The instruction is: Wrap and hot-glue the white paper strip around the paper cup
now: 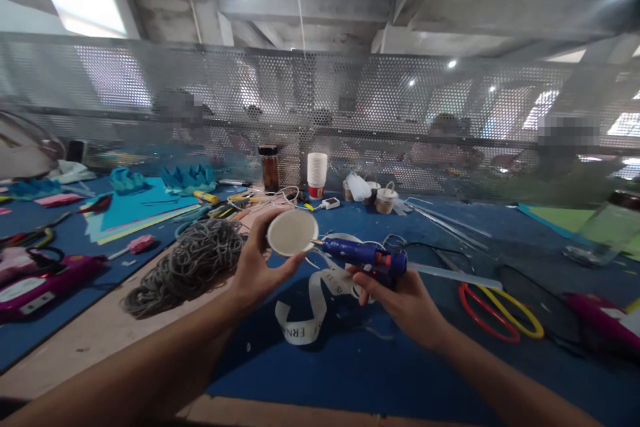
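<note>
My left hand (257, 263) is closed around a white paper cup (293, 232), tilted so its round end faces me. In my right hand (400, 300) is a blue hot glue gun (363, 253), its nozzle pointing left at the cup's rim. Whether the nozzle touches the rim I cannot tell. A clear glue stick (455, 275) sticks out of the gun's back end. Under the cup and gun, a white printed ribbon (303, 333) lies curled on the blue table top. Left of the cup is a heap of grey yarn (187, 267).
Behind stand a stack of paper cups (317, 173) and a dark jar (269, 170), before a perforated metal screen (350, 93). Red-handled and yellow-handled scissors (487, 317) lie right. Coloured paper (145, 207) and a magenta power strip (55, 287) are left; a clear jar (603, 233) stands far right.
</note>
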